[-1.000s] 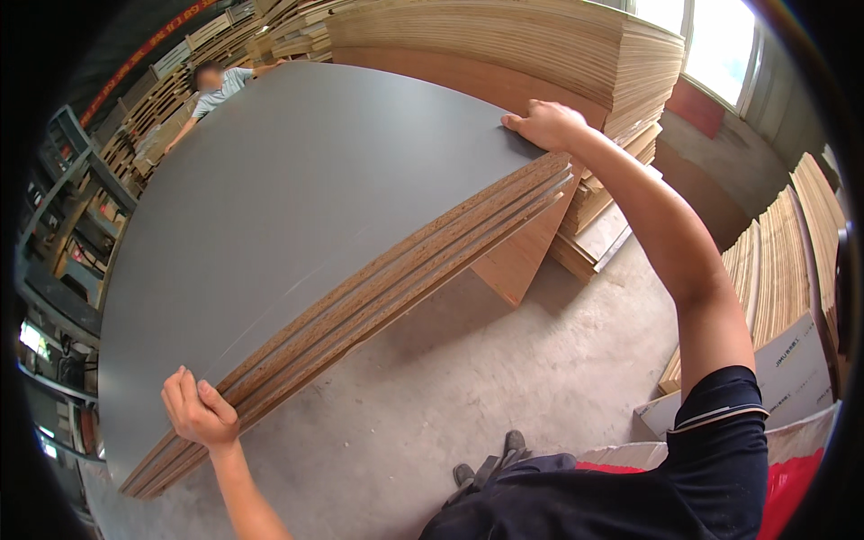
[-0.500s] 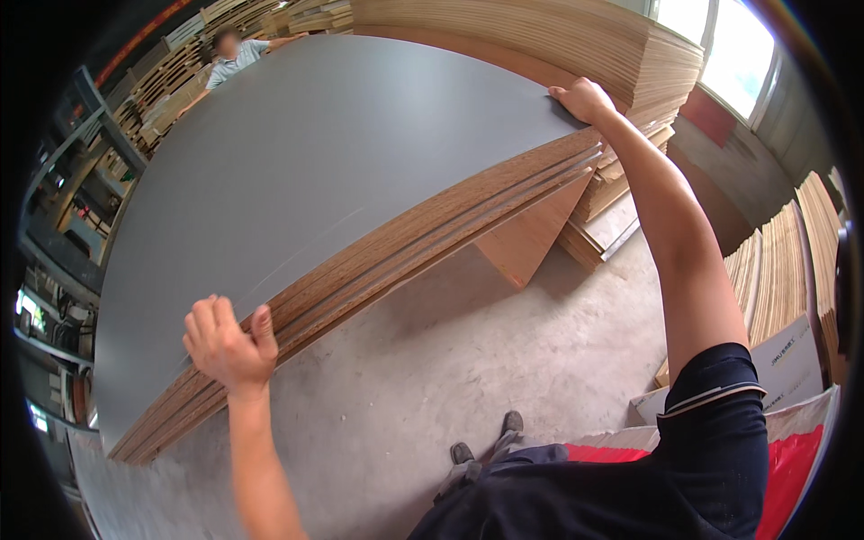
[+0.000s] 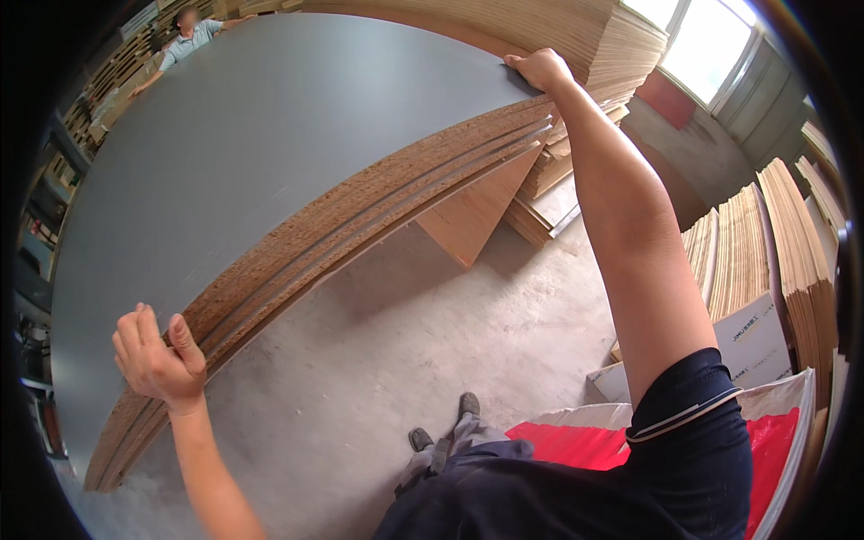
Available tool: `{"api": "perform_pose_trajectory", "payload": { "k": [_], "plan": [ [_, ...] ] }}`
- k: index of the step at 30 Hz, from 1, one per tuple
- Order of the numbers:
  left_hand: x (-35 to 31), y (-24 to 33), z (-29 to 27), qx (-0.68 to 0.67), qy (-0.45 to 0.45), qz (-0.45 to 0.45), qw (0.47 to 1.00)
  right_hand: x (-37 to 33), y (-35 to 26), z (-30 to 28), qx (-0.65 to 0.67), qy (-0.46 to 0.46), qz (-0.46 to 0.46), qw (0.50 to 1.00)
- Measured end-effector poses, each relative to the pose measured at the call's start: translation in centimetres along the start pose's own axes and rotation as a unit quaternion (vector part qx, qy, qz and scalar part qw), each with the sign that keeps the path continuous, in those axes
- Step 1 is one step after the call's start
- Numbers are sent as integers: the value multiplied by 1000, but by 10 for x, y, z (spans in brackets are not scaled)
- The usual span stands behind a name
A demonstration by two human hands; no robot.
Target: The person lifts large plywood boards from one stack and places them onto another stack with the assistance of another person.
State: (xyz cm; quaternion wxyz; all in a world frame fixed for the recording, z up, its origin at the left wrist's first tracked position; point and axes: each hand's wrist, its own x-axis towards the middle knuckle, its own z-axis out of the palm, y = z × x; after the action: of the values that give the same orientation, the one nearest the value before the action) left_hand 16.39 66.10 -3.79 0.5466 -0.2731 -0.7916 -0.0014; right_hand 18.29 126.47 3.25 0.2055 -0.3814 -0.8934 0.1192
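A large grey-faced chipboard panel (image 3: 270, 135) lies on top of a stack, its brown raw edges (image 3: 297, 229) facing me. At the left part of the near edge is my left hand (image 3: 162, 355), palm toward the edge, fingers stretched up over the grey face and thumb held apart. My right hand (image 3: 542, 70) closes on the panel's far right corner, the thumb side on top; its fingertips are partly hidden. A dark patch (image 3: 522, 79) shows on the face beside that hand. Across the panel, a person (image 3: 186, 40) in a light shirt reaches both arms to the far edge.
Tall stacks of thin boards (image 3: 621, 54) stand behind the right corner, and more boards (image 3: 738, 243) lean at the right. A brown sheet (image 3: 481, 211) juts out under the panels. Red sheeting (image 3: 576, 445) lies beside me on the concrete floor (image 3: 360, 333).
My view has shifted, so the panels and both hands sit further left in the picture. The hands keep about the same places on the panel, and the other person still reaches to the far edge.
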Motion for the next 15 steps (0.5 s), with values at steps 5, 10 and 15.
{"api": "perform_pose_trajectory", "payload": {
  "k": [5, 10, 15],
  "plan": [
    [-3, -4, 2, -6, 1, -1, 1000, -1, 1, -2, 20, -8, 14, 1000],
    [-4, -6, 3, -6, -1, -2, 1000, -4, 0, -2, 46, -17, 22, 999],
    [-1, -3, 4, 1, 6, -4, 1000, -3, 2, 1, 116, -21, 61, 991]
  ]
}}
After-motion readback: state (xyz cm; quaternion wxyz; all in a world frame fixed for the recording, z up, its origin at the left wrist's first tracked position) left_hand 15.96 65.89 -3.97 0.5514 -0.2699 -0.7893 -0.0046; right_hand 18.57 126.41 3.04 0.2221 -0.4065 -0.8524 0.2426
